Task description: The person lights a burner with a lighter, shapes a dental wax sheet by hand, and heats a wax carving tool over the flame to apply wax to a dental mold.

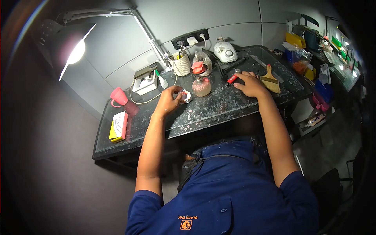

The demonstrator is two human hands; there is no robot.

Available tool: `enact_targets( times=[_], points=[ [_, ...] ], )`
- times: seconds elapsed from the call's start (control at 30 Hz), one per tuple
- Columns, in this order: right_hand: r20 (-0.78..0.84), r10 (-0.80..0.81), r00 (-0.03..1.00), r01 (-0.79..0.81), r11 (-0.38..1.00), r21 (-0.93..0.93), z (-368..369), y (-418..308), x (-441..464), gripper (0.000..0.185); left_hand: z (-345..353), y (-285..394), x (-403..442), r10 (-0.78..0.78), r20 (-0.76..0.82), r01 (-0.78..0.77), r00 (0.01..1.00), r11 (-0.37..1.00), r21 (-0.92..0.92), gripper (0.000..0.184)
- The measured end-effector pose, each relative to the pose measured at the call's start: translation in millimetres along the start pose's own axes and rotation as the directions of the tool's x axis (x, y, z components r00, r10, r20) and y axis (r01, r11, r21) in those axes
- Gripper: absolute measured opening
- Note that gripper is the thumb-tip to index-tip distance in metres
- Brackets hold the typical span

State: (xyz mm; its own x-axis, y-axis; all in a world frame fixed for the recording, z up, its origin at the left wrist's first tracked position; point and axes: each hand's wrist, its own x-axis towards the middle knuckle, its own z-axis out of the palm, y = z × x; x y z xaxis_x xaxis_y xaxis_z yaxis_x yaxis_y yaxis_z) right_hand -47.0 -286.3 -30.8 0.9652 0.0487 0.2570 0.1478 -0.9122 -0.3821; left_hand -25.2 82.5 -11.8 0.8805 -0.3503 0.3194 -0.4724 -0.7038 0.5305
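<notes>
My left hand (169, 101) is closed, thumb and fingers pinching a small white piece (188, 96) with reddish-pink on it, which resembles a dental cast. It is held just over the black tabletop. Over on the right, my right hand (252, 85) curls its fingers round a small red and black object (232, 79) on the table; its kind is unclear and the palm hides part of it. Between the hands stands a glass burner-like jar (201, 87) with a metal top and pinkish contents. Beside my right wrist lies a wide brush (270, 80) with a wooden handle.
Behind the jar are pink sheets (198, 67), a woven pen cup (181, 64) and a white machine (226, 52). Leftward are a white box (145, 84), a pink mug (118, 96) and a yellow-white box (118, 127). A lamp (77, 52) hangs upper left. Pale crumbs dot the table's front.
</notes>
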Motion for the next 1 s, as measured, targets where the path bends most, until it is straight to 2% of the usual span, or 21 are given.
enact_targets(
  times=[0.07,0.1,0.17,0.23,0.3,0.37,0.43,0.5,0.53,0.63,0.73,0.87,0.97,1.0],
  points=[
    [0.007,-0.025,1.000,0.025,1.000,0.000,-1.6,1.0,-0.7,0.058,3.9,-6.7,5.8,0.120,-0.131,-0.117,0.984,0.993,0.030,0.027],
    [-0.004,-0.020,1.000,0.020,1.000,0.006,0.0,4.6,0.1,0.058,4.9,-5.0,9.6,0.131,-0.128,-0.128,0.983,0.991,0.038,0.027],
    [0.000,-0.037,0.999,0.037,0.999,-0.012,5.5,8.0,3.9,0.059,2.6,-1.6,20.1,0.124,-0.232,-0.149,0.965,0.985,-0.092,0.027],
    [-0.008,-0.044,0.999,0.044,0.999,-0.019,4.0,7.2,4.2,0.059,-7.4,4.6,36.0,0.112,-0.229,-0.141,0.967,0.983,-0.116,0.028],
    [0.011,-0.026,1.000,0.027,0.999,-0.044,3.9,5.7,2.7,0.059,-20.1,-0.7,63.8,0.324,-0.345,-0.267,0.881,0.942,0.204,0.034],
    [0.010,-0.015,1.000,0.016,0.999,-0.041,3.7,3.4,1.0,0.058,-37.4,-1.0,93.9,0.307,-0.392,-0.228,0.867,0.945,0.236,0.045],
    [-0.006,-0.033,0.999,0.033,0.999,-0.037,4.4,5.1,2.3,0.058,-53.4,-12.2,132.0,0.294,-0.452,-0.173,0.842,0.941,0.291,0.048],
    [-0.011,-0.028,1.000,0.027,0.999,-0.033,3.3,3.9,0.6,0.057,-65.9,-20.5,161.9,0.139,-0.402,-0.037,0.905,0.968,0.250,0.052],
    [-0.009,-0.028,1.000,0.028,0.999,-0.034,3.2,4.0,0.3,0.056,-72.3,-23.6,173.8,0.065,-0.347,0.057,0.936,0.943,0.329,0.046],
    [-0.034,-0.049,0.998,0.048,0.998,-0.028,0.8,0.2,-2.1,0.055,-77.6,-16.7,196.0,-0.081,-0.246,0.178,0.966,0.899,0.400,0.034],
    [-0.007,-0.035,0.999,0.035,0.999,-0.023,4.7,4.1,0.1,0.057,-72.3,-14.8,210.0,-0.078,-0.235,0.203,0.969,0.795,0.572,0.031],
    [-0.019,-0.041,0.999,0.041,0.999,-0.021,6.3,5.6,0.9,0.056,-74.4,0.5,207.6,-0.109,-0.329,0.272,0.938,0.818,0.506,0.026],
    [-0.018,-0.039,0.999,0.038,0.999,-0.024,5.5,4.4,0.1,0.056,-89.3,3.2,207.1,-0.054,-0.399,0.249,0.915,0.854,0.457,0.023],
    [-0.019,-0.038,0.999,0.037,0.999,-0.028,5.4,4.4,0.1,0.056,-97.8,3.8,209.0,0.028,-0.423,0.201,0.906,0.850,0.486,0.023]
  ],
)
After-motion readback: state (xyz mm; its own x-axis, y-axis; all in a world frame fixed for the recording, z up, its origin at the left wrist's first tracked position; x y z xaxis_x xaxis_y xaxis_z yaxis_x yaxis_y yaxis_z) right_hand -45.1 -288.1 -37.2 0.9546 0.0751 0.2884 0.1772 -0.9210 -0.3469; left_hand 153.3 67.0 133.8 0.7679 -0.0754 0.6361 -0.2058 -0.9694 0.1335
